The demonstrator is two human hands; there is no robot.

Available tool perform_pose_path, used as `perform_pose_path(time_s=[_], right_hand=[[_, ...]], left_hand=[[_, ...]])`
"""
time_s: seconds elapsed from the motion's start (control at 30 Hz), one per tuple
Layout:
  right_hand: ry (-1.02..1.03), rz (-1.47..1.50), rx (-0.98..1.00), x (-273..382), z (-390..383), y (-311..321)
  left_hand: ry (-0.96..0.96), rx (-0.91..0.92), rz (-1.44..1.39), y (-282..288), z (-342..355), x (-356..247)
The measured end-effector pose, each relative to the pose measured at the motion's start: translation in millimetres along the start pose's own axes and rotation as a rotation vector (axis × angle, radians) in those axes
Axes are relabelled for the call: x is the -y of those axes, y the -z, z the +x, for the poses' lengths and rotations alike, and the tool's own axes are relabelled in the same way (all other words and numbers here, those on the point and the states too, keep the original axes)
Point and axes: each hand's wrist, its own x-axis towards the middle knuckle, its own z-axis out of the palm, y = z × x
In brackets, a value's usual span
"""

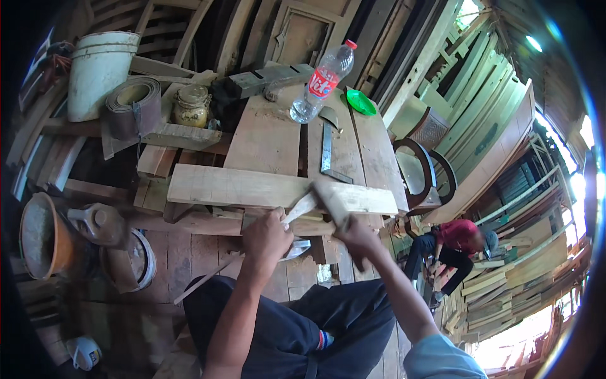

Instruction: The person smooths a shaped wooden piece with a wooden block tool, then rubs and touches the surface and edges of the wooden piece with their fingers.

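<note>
my left hand (266, 237) is clamped on a pale strip (302, 210), my right hand (356, 239) round a brown block (331, 202), too blurred to tell if it touches the board (240, 187). that lies just beyond both, long axis left to right along the bench (265, 142); my right is nearer its right end.

Wood shop, plank floor (178, 252). Panelled door (302, 39) leaning at back, curved wooden frame (191, 36) to its left. Right side: tall boards (489, 104) leaning in a row, chair (413, 170) with dark rounded arms near them, lumber pile (514, 287) below. Daylight through wall gaps (579, 189) far right; left side dim. Bright spot (534, 43) overhead, lamp or hole unclear.
</note>
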Motion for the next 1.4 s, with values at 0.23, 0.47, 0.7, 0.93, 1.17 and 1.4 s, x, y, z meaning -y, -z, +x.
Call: perform_pose_path(time_s=[0.23,0.47,0.7,0.93,1.17,1.4], right_hand=[[-0.132,-0.035,0.115,-3,16,12],[-0.149,0.003,0.227,0,10,17],[0.055,-0.004,0.141,-2,-12,-2],[0.239,-0.140,0.027,-3,-31,-23],[-0.049,0.028,-0.051,-11,-14,-26],[-0.032,0.218,-0.049,2,-9,-15]], left_hand=[[-0.007,-0.011,-0.005,-8,0,6],[0.030,0.026,-0.032,3,-1,3],[0.028,0.046,-0.007,0,2,2],[0.016,0.031,-0.015,2,-2,4],[0.013,0.029,-0.004,-1,-1,-5],[0.041,0.022,-0.026,0,-3,1]])
